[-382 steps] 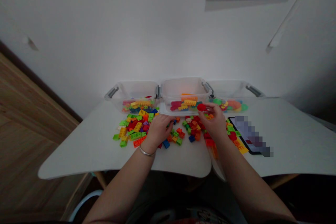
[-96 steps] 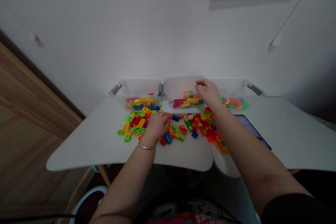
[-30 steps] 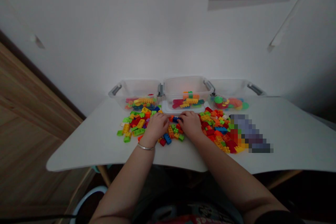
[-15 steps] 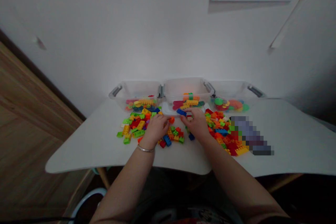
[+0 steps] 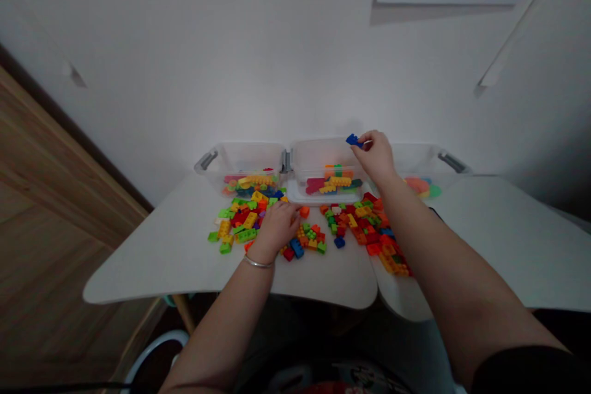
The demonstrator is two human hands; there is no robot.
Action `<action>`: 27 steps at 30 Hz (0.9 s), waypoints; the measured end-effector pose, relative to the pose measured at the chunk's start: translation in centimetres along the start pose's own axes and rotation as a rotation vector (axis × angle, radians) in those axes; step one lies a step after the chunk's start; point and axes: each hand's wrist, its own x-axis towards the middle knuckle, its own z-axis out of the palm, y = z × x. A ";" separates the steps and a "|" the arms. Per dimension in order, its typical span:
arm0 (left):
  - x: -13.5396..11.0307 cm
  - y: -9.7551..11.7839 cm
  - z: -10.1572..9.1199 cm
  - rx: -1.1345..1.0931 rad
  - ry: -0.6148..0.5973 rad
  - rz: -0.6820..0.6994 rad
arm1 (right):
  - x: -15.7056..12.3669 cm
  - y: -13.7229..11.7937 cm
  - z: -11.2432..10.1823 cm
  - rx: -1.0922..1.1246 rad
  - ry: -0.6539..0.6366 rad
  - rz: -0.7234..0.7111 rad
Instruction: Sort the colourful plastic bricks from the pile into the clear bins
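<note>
Rising off the table since the earlier frame, the right hand (image 5: pixel 376 157) is reaching up by the right end of the middle bin, pinching a blue brick (image 5: pixel 354 141) narrowly between thumb and fingertips, with the brick sticking out to the left of the hand. Nearer the body, the left hand (image 5: pixel 277 228) is lying low over the loose bricks, its fingers curled downward; whether it is holding anything, I cannot tell. A thin metal bangle (image 5: pixel 258 263) is circling the left wrist.

Around the hands, plastic building bricks are spreading across a white table (image 5: pixel 152 258) in three loose heaps. A small heap (image 5: pixel 309 239) is sitting just beside the left hand, a larger mixed heap (image 5: pixel 242 221) is lying to its left, and a red-and-orange heap (image 5: pixel 369 234) is stretching rightward under the right forearm. An orange brick (image 5: pixel 304 212) is sitting alone near the fingertips of the left hand.

Farther off, three clear plastic bins with grey clips are standing side by side against a white wall (image 5: pixel 231 61): the left bin (image 5: pixel 240 157), the middle bin (image 5: pixel 323 154) and the right bin (image 5: pixel 415 157), each holding colored pieces.
</note>
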 end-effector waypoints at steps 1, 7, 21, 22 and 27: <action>0.0 0.0 0.0 0.001 0.003 -0.003 | 0.3 0.2 0.2 -0.033 -0.062 0.023; 0.0 0.1 0.0 0.006 0.015 -0.016 | 1.0 0.8 1.2 -0.199 -0.333 0.038; 0.1 0.2 0.0 0.020 0.064 -0.072 | 0.6 0.8 1.1 -0.164 -0.273 0.021; 0.1 0.3 -0.1 0.031 0.068 -0.087 | 0.4 0.6 1.0 -0.127 -0.232 0.002; 0.1 0.7 -0.5 0.077 0.077 -0.165 | -2.5 -1.4 0.0 0.021 0.044 -0.201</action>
